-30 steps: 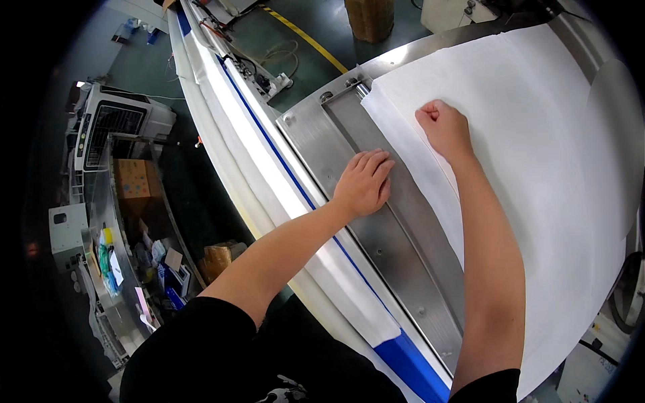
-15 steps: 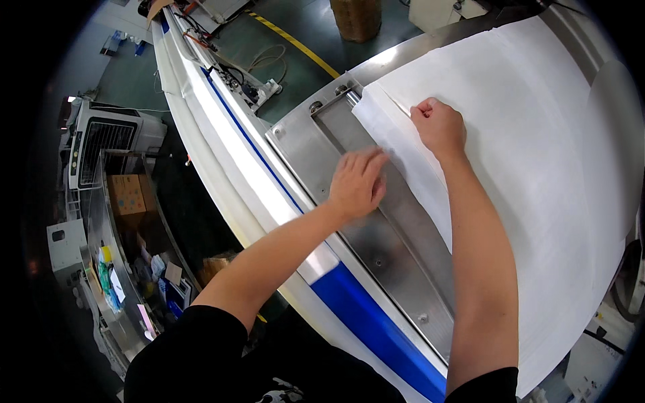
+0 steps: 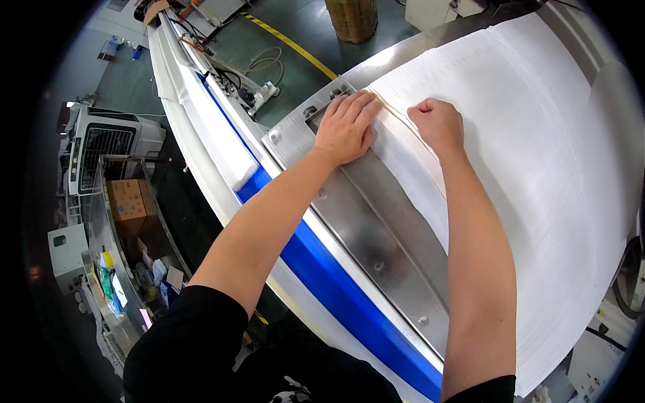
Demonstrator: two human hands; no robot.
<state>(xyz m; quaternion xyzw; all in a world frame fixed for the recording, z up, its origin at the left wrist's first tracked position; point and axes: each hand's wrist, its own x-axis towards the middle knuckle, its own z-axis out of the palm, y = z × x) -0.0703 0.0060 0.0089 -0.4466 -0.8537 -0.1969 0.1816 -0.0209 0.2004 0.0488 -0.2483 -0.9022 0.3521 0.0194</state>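
We are observing both hands working at the upper corner of a white sheet stack lying on a steel worktop. The left hand is lying flat, fingers spread and gripping nothing, pressing where the stack's edge meets the steel. The right hand is curling into a loose fist just beside it, knuckles down on the sheets; we cannot tell whether it is pinching a sheet beneath. A thin tan strip is showing between the two hands along the stack's edge (material unclear). In our judgement the stack is already lying square along the worktop, while the corner is still being tended. A blue-and-white rail is running along the worktop's near side.
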